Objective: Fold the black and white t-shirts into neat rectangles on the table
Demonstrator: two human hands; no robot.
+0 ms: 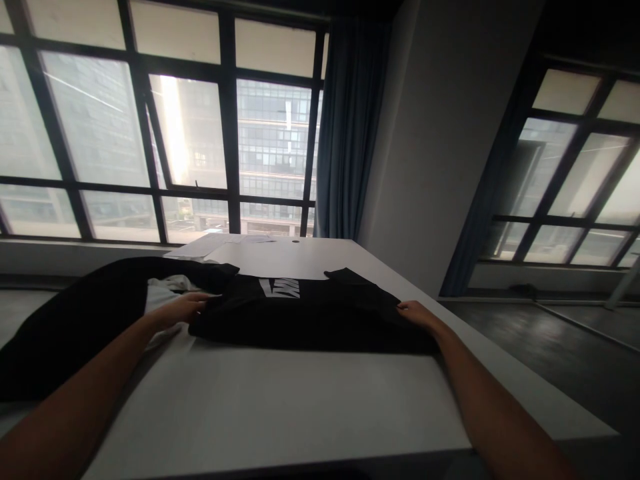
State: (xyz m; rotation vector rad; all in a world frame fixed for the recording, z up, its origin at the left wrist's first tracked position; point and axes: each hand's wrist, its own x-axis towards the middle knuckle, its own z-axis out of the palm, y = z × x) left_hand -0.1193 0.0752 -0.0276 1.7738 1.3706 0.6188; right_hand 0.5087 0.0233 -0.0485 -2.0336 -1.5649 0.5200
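White table [280, 407] bearing a black shirt [310, 321], spreading between the fingers of left hand [185, 308] and right hand [419, 315].
Step in hand: seemingly holding the shirt out flat by its sides. Dark cloth [90, 320] heaping left of the left fingers; papers [197, 247] lying beyond them, well apart; pale cloth [163, 291] bunching just beside, probably crowding that side. White print [280, 288] showing between both sets of fingers, nearer the left. Right fingertips appearing to be pinching the shirt's side; left fingers touching its opposite edge, clamped or not, cannot tell. Next move likely calling for even hold at both sides, left fingers avoiding the neighbouring cloth.
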